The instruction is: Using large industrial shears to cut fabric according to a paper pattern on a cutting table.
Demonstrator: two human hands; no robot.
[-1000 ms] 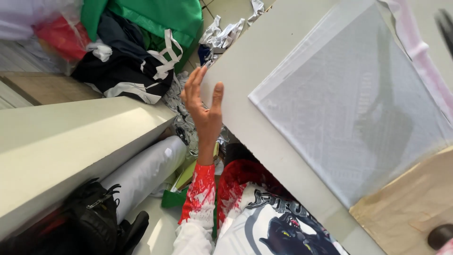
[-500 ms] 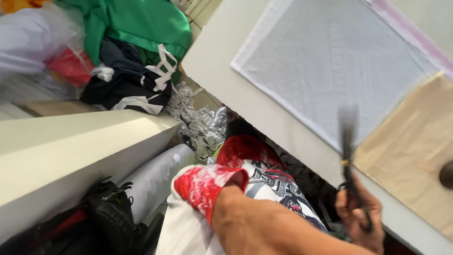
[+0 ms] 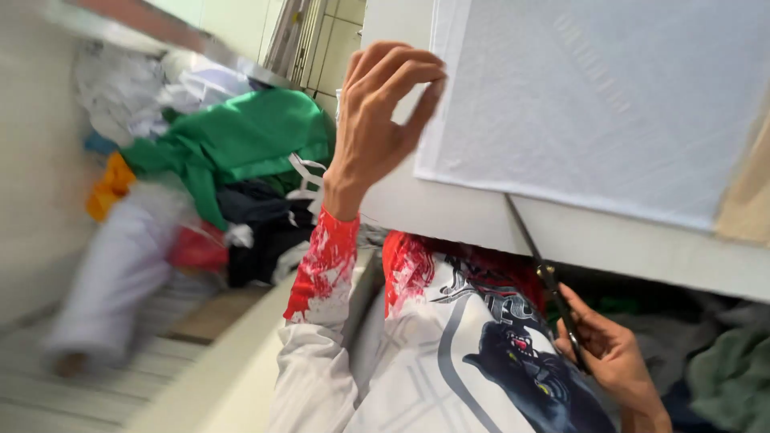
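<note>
White mesh: a flat rectangular sheet of white fine-weave fabric [image 3: 597,104] lies on the pale work table [image 3: 449,212], its near-left corner close to the table edge; weave looks even and slightly open.
Table surface: smooth, matte, off-white; a tan paper or board piece [image 3: 750,192] lies at the right end, over or beside the sheet, cannot tell which.
Left hand: left hand [image 3: 377,120] raised at the sheet's left edge, fingers curled and close together, fingertips [image 3: 429,84] touching the fabric edge; whether the thumb pinches it from below is hidden.
Right hand: right hand [image 3: 613,361] low at near right, below the table edge, fingers closed around the handles of dark slim metal scissors [image 3: 545,277].
Scissors: blades point up and far, tip meeting the table's near edge just below the sheet; blades look together, though blurred.
Sleeve: white jersey with red mottled cuff [image 3: 325,269], smooth synthetic knit; printed dark animal head on the chest.
Far left heap: loose pile of garments, green cloth [image 3: 233,140] on top, black [image 3: 257,216], white, orange and red pieces beneath; soft, crumpled, blurred.
Near right, under table: grey-green crumpled cloth [image 3: 722,373].
</note>
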